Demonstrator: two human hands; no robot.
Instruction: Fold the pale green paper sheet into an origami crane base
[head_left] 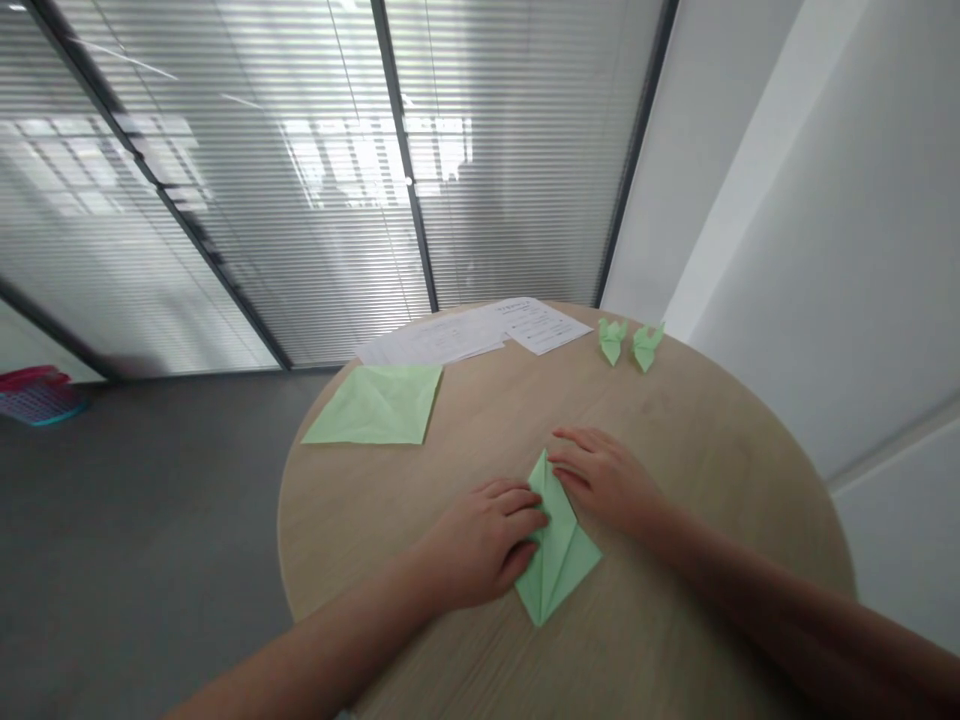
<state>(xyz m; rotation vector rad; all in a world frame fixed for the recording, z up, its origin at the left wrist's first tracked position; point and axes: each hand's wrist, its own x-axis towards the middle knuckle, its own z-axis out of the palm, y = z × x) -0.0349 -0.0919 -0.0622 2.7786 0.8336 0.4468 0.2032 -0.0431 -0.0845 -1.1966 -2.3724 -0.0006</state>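
A light green sheet of origami paper (559, 550), folded into a pointed kite-like shape with creases down its middle, lies on the table in front of me. My left hand (487, 540) rests on its left side, fingers apart and fingertips pressing the paper. At the upper tip, my right hand (604, 475) touches the right edge with its fingers stretched out and slightly spread. Part of the paper's left side is hidden under my left hand.
The round wooden table (360, 520) also bears a larger green paper sheet (382, 405), white printed sheets (457, 335) and two small folded green paper figures, one left (612, 340) and one right (646, 347). A glass partition with blinds (517, 200) stands behind; a basket (41, 395) is on the floor.
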